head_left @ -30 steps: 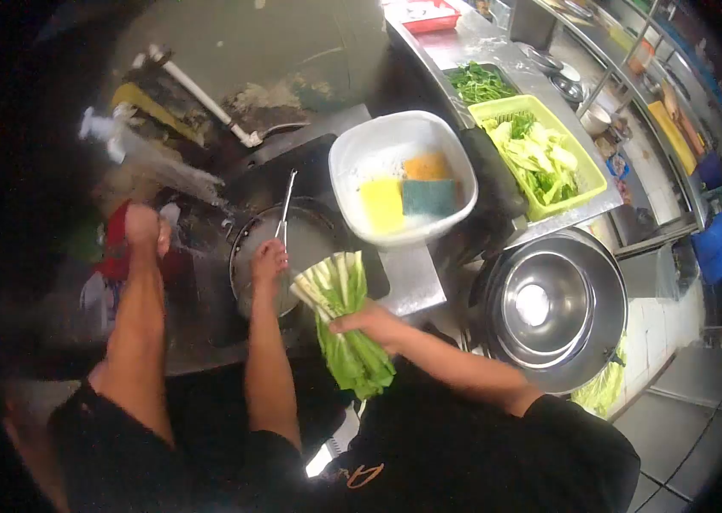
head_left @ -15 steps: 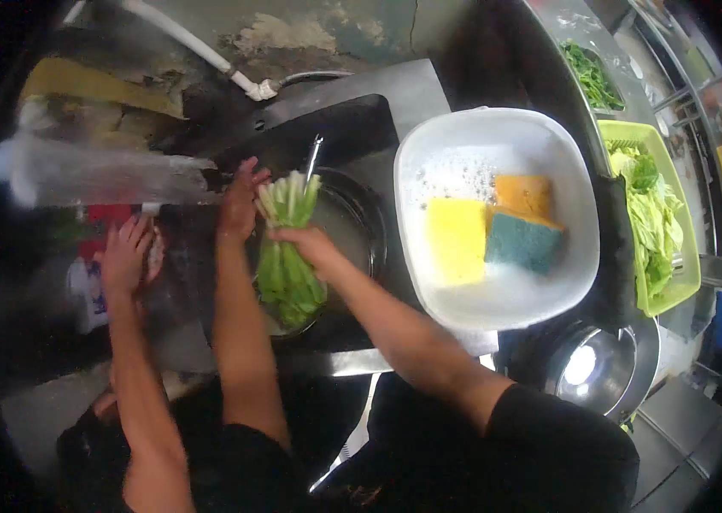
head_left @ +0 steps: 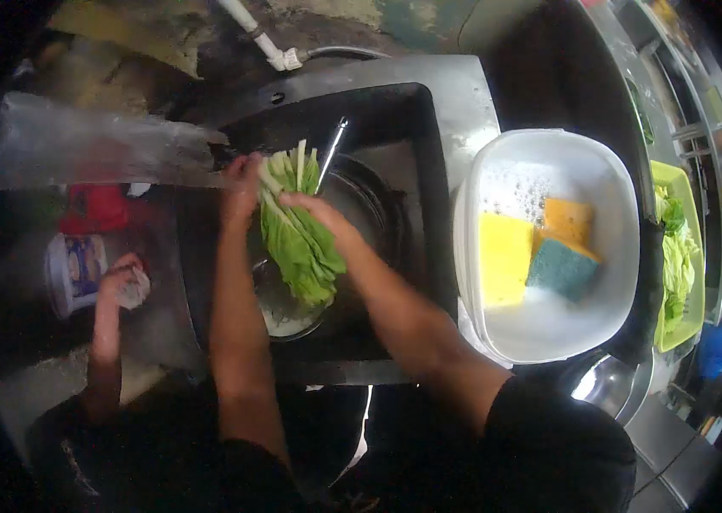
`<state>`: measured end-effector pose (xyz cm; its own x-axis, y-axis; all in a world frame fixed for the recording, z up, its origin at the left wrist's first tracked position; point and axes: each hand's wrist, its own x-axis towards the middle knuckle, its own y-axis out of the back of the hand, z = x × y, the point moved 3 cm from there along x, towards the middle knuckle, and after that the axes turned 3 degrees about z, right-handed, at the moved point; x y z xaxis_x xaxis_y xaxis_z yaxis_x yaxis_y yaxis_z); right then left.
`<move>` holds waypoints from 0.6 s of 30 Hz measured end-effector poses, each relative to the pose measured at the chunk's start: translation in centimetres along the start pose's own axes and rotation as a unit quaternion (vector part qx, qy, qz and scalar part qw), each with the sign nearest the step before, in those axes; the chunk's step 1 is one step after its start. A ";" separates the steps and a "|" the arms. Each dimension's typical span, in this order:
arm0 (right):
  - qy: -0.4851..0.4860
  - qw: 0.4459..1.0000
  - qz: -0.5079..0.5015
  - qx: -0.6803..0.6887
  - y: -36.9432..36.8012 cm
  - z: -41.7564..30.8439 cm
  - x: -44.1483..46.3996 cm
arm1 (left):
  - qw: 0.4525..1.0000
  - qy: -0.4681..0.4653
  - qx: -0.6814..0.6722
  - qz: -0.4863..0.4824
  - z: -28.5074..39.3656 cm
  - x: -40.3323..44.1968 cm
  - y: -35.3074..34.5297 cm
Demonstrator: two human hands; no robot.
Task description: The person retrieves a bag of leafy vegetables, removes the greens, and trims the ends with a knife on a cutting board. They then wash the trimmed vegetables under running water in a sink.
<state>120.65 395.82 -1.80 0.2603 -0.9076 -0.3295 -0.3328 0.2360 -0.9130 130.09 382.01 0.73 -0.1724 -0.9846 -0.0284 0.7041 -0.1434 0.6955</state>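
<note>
A bunch of leafy greens (head_left: 303,252) with pale cut stems hangs tilted over the black sink (head_left: 416,171), leaves downward. My right hand (head_left: 320,218) is closed around it just below the stems. At the stem ends, my left hand (head_left: 243,181) has its fingers curled against the left side of the bunch; they are partly blurred. Beneath the leaves is a round vessel (head_left: 280,327) with cloudy water, partly hidden by the greens. A slim shiny metal piece (head_left: 333,154) rises behind the stems.
Right of the sink, a white tub (head_left: 622,256) holds yellow, orange and green sponges. Farther right stands a green basket (head_left: 696,256) of leaves. At left, a co-worker's hand (head_left: 122,275) holds something whitish beside a white container (head_left: 58,274). A white pipe (head_left: 252,30) crosses the back wall.
The bunch has tilted, its leaves swinging to the right and spreading. My left hand has gone from spread fingers beside the stems to touching them. The view has shifted left.
</note>
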 end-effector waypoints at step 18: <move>0.050 0.996 0.068 0.029 0.3 -0.9 -0.5 | 0.989 -0.001 -0.147 -0.035 -0.1 -2.6 -0.6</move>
<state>119.57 396.05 -1.66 0.1251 -0.8953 -0.4275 -0.3053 0.3752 -0.8752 130.13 384.69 0.32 -0.2277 -0.9714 -0.0677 0.8603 -0.2333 0.4533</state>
